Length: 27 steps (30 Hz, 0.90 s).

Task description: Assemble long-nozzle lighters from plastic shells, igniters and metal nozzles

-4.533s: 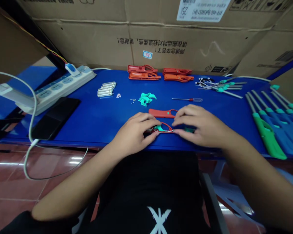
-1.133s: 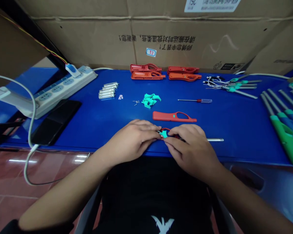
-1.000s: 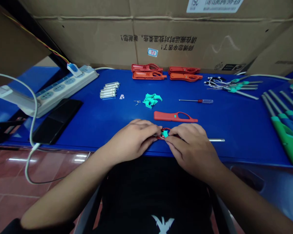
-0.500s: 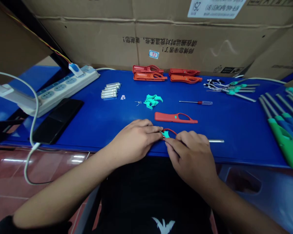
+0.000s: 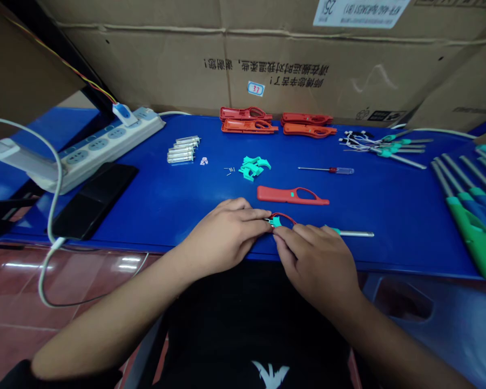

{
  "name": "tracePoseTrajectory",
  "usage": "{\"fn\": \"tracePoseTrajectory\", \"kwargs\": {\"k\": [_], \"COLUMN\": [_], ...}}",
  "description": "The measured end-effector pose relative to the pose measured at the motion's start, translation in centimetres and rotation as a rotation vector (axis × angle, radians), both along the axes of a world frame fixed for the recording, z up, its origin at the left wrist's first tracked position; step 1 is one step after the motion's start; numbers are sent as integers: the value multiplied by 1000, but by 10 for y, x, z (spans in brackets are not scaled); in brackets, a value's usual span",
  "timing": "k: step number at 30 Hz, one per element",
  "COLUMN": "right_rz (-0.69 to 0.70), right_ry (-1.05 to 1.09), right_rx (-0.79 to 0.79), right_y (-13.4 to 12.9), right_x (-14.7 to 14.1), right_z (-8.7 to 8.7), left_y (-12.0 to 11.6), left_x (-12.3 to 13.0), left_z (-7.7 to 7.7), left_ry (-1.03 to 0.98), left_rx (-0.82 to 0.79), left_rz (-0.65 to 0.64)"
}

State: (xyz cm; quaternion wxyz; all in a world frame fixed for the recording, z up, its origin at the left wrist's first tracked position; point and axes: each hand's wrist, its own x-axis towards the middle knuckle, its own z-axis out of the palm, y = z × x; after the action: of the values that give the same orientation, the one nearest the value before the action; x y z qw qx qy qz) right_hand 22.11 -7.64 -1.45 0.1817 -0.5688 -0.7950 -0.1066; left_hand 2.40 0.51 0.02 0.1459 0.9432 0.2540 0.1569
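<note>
At the table's near edge, my left hand [image 5: 225, 233] is closed around the handle end of a red lighter with a metal tube [image 5: 357, 234]. Its fingertips press close to the teal trigger [image 5: 275, 221]. My right hand [image 5: 319, 258] grips the same lighter near the trigger, thumb and forefinger together. Most of the lighter's body is hidden under both hands; a red loop and the tube to the right stay visible. Just beyond lies a red handle shell [image 5: 273, 194], flat on the table.
Teal triggers [image 5: 251, 168], tiny screws [image 5: 229, 170], clear gas tanks [image 5: 181, 156] and a screwdriver [image 5: 336, 170] lie farther back. Red and orange shells [image 5: 247, 126] line the cardboard box [image 5: 154, 65]. Lighters [image 5: 470, 232] lie right; a phone [image 5: 97, 200] and power strip [image 5: 101, 148] left.
My right hand's fingers have lowered and flattened over the lighter, showing more of its tube and a teal piece at the tube's base. My left hand stays nearly in place.
</note>
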Motion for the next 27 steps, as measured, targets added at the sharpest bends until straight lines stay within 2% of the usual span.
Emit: {"fn": "tracePoseTrajectory", "kwargs": {"k": [5,12,16,19,24,27], "right_rz": [4,45,64,81,109,113], "right_ry": [100,-68,-87,-52,41,74], "right_rx": [-69,-71,-80,-68,-8,-5], "right_y": [-5,-2,-1,-2,-1,1], "right_x": [9,5,6,9,14,16], "right_z": [-1,3,4,1,-2,1], "left_y": [1,-4,-4,-2,-2,-5], "left_x": [1,2,2,0,-3,-6], "left_z": [2,3,3,1,2,6], "left_ry": [-42,5,31,-32,-162,-190], "left_rx": [-24,20,56,-15,-158,-142], "left_rz": [8,43,47,49,142,152]}}
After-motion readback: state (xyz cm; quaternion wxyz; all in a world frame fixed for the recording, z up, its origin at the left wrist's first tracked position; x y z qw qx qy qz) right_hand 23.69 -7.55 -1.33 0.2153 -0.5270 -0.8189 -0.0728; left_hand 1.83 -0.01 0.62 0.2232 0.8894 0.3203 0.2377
